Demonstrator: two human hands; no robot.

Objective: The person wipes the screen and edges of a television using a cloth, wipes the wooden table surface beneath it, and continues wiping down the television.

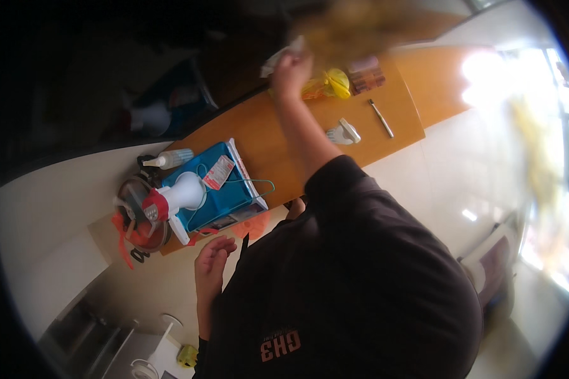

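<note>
My right hand reaches over the wooden cabinet top, closed on a white cloth or tissue beside a large dark glossy screen. My left hand is lower left, near the cabinet's edge, fingers loosely curled and apart, holding nothing. Between the hands, a white and red megaphone lies on a blue tray or box, beside a red and white card and a green wire hanger. A clear spray bottle lies alongside.
A toothbrush, a white-capped container and a yellow plastic bag occupy the cabinet's right part. Glass-lidded cookware, red straps and dark-handled scissors are at its left end. A blurred yellowish object hangs near the camera.
</note>
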